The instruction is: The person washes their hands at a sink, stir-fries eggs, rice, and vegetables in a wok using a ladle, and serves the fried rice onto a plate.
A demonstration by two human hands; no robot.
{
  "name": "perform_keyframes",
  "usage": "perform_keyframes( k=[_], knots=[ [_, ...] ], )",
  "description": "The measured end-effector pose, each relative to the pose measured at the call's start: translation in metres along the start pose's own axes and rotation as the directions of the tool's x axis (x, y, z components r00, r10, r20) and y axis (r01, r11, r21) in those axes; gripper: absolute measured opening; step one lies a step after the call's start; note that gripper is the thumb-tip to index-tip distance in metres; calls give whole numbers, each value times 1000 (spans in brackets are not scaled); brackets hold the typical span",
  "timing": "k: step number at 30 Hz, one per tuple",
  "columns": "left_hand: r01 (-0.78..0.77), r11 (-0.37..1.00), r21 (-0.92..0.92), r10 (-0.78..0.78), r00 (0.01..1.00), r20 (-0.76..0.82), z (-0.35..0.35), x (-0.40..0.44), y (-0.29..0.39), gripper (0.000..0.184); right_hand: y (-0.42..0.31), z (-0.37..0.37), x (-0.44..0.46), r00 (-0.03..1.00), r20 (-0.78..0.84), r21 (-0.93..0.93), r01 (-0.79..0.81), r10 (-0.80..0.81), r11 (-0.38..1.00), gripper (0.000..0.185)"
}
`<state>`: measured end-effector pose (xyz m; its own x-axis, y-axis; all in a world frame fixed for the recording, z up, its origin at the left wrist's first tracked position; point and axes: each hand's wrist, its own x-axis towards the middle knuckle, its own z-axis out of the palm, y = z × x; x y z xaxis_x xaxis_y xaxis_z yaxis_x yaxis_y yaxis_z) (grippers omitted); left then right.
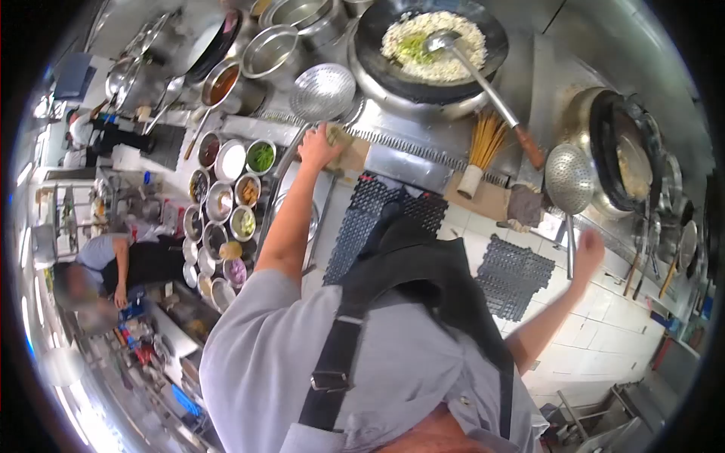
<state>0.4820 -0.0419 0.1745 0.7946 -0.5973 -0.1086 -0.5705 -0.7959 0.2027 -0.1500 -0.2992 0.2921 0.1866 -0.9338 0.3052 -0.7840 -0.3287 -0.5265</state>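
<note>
Tan cloth [349, 152] touches the curled left hand [318, 146], grip unclear.
Blurred right hand [589, 255], grip also unclear, beside round perforated steel skimmer [569, 180]; steel stovetop [550, 83] far, white floor tiles [593, 332] right.

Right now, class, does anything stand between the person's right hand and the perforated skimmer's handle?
Nothing visible does. In this view, the right hand is just beside the handle of the perforated skimmer, with no other object between them, though blur leaves it unclear whether they touch.
</note>
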Motion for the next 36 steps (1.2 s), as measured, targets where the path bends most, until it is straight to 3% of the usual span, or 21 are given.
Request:
perform_keyframes(
  k=[1,3,5,7,10,11,12,13,14,17,18,19,21,24,27,28,32,33,34,35,36],
  knots=[
    [-36,998,49,32,997,69,1,14,10,85,-57,27,36,996,88,148,-42,29,988,20],
    [-106,982,154,70,972,222,6,21,17,90,-153,72,89,975,179,124,112,-133,986,31],
    [-109,974,197,46,954,297,24,38,13,96,-199,127,126,879,233,34,421,-417,907,46],
    [-103,976,191,28,932,362,29,48,2,99,-218,183,145,817,432,0,424,-382,906,51],
    [-177,938,-300,195,980,32,39,46,-41,92,-226,225,156,789,567,111,212,-238,971,56],
    [-17,790,-613,140,978,154,14,34,-41,86,-224,234,153,817,503,163,229,-281,960,57],
    [173,537,-825,132,949,285,-11,20,-40,79,-219,239,147,842,433,212,252,-322,944,58],
    [328,281,-902,189,902,388,-7,14,-55,73,-212,248,147,862,357,259,279,-360,925,59],
    [480,11,-877,272,843,464,-3,10,-70,67,-203,267,150,863,215,188,423,-457,887,60],
    [666,-500,-553,355,740,571,-4,-7,-70,59,-274,264,168,937,348,196,-80,7,977,57],
    [662,-528,-531,366,742,561,-7,-6,-64,58,-303,264,175,857,477,204,-323,195,924,56],
    [657,-556,-509,377,745,550,-9,-6,-55,58,-295,294,183,903,415,251,-235,115,939,58],
    [662,-578,-478,380,736,560,-7,-1,-41,57,-320,308,180,785,604,288,-378,140,880,49],
    [661,-560,-499,292,722,628,11,13,-19,55,-323,284,176,675,737,396,-382,-41,835,37],
    [775,-493,-396,565,631,531,-2,29,19,55,-321,283,180,844,532,384,-316,71,868,24],
    [796,-476,-373,581,603,546,-15,34,37,55,-336,281,188,857,509,436,-335,78,835,27],
    [861,-378,-340,670,508,542,-37,74,99,56,-342,316,197,653,757,409,-494,16,767,35],
    [874,-344,-343,702,482,525,-35,87,112,56,-333,319,184,663,744,431,-380,-84,818,42],
    [876,-315,-366,691,476,543,-38,96,122,55,-311,330,169,803,478,478,101,-355,872,47],
    [877,-287,-386,680,471,563,-43,104,131,54,-288,334,152,739,202,355,556,-643,751,53],
    [876,-261,-406,667,467,580,-46,113,140,53,-286,299,136,737,376,215,520,-561,827,59]
  ],
)
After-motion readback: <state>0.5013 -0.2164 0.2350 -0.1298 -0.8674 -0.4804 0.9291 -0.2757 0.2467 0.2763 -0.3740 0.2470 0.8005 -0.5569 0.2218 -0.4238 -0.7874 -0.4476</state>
